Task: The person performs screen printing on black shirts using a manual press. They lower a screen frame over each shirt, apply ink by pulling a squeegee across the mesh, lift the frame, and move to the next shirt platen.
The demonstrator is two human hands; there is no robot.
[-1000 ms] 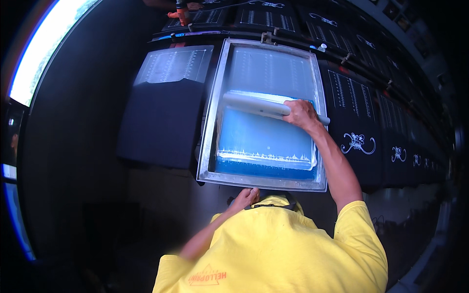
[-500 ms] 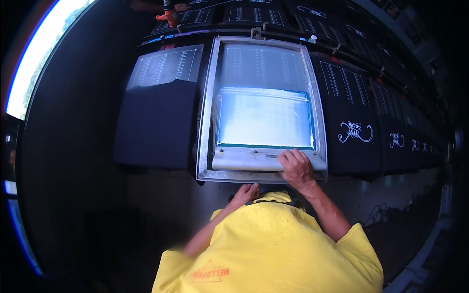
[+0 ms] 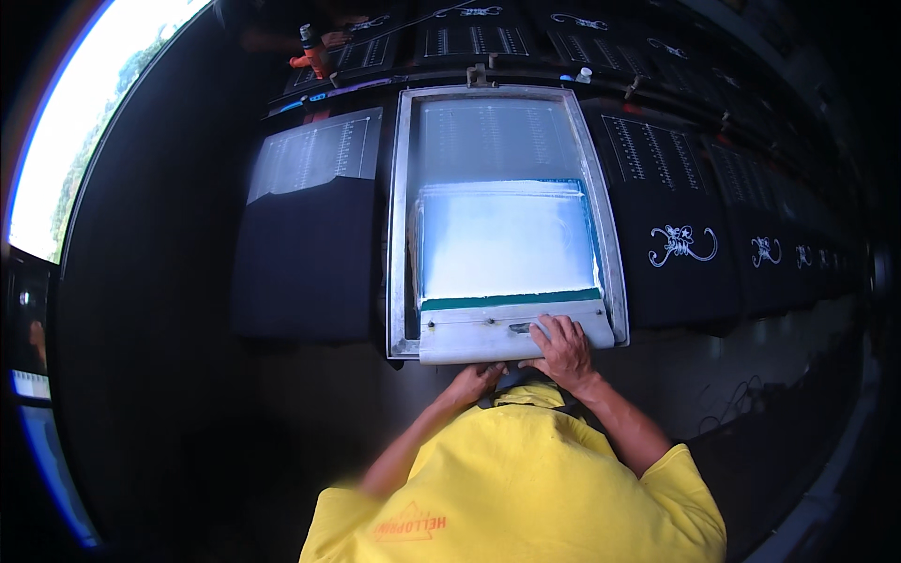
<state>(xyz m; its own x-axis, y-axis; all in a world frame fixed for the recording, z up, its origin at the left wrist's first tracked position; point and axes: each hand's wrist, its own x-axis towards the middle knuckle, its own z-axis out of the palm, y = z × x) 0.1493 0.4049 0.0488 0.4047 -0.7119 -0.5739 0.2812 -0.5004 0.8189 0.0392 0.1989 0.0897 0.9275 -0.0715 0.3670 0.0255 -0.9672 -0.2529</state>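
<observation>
A metal-edged printing screen lies in front of me, its lower mesh area coated with white ink. Across its near end rests a wide pale squeegee with small bolts, reaching over the near frame bar. My right hand is closed on the squeegee's right part, fingers on top and thumb toward the near edge. Close to my waist, my left hand has curled fingers just below the squeegee's near edge. Whatever those fingers hold, if anything, is hidden.
Left of the screen is a board with black fabric and a pale sheet. Black printed panels line the right side. An orange tool with a dark top stands behind, near another person's hand. A bar with clamps runs behind the screen.
The squeegee has come toward me and now overlaps the near frame bar, its broad face showing more. My right hand moved with it. The whole view has shifted slightly.
</observation>
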